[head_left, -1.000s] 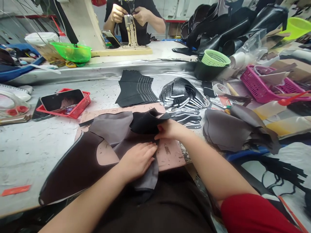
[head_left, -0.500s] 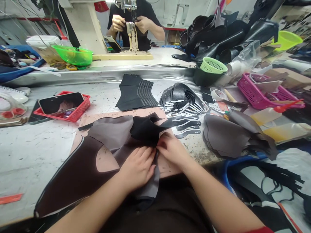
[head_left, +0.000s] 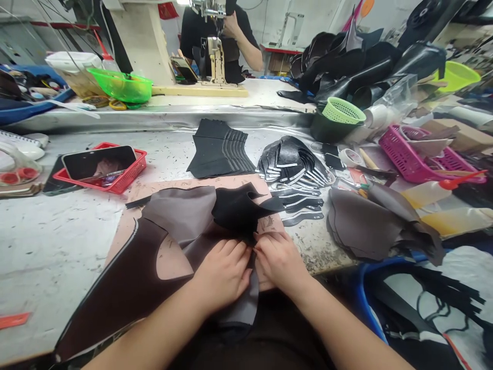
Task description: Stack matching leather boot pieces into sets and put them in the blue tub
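A sewn leather shoe-upper piece, dark brown with grey lining and a black section, spreads across a pinkish board at the table's front edge. My left hand rests on its near part, fingers closed on the edge. Close beside it, my right hand pinches the same edge, fingertips almost meeting the left ones. Between the fingertips the material is partly hidden. The black section curls upward just beyond my hands, and a grey flap hangs toward my lap.
Behind the board lie a fanned stack of black pieces and white-edged black pieces. A red basket holding a phone sits left. Brown leather pieces and glue bottles lie right, above a blue bin. A co-worker sits behind a sewing machine.
My right hand has shifted slightly down, with its fingers still at the leather edge. The left hand stays on the piece. The co-worker's hand has risen by the machine head. The view has shifted slightly.
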The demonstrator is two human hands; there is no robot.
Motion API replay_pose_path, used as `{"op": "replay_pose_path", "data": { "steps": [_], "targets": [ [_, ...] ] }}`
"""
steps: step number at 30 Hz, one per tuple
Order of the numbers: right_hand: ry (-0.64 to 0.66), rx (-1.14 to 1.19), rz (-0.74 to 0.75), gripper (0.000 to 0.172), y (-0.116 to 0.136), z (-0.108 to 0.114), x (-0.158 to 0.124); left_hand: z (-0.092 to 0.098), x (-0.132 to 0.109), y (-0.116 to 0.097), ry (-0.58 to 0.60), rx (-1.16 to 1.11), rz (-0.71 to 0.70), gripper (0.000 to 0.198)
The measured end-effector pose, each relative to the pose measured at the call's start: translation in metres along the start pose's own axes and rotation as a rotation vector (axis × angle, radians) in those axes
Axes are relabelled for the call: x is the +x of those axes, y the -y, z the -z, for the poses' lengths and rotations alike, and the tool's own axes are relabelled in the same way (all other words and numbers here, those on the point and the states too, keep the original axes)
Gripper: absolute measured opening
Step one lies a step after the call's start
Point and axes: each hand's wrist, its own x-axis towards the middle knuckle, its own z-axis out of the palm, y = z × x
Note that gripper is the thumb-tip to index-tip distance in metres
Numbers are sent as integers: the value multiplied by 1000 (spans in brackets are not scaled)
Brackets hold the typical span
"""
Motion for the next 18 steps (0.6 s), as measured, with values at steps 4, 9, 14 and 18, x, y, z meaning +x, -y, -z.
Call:
{"op": "replay_pose_path", "data": {
  "steps": [4, 9, 14, 18],
  "targets": [
    [-12, -16, 33, 24, 1, -1, -1, 0, -1, 0, -5, -10, 12, 32],
    [-47, 98, -124, 23, 2, -1, -3, -2, -2, 1, -43, 6, 11, 38],
    [87, 221, -322, 15, -3, 4, 8, -3, -3, 1, -36, 0, 9, 40],
    [90, 152, -378, 15, -9, 1, 18, -6, -3, 3, -47, 4, 9, 42]
  ]
}}
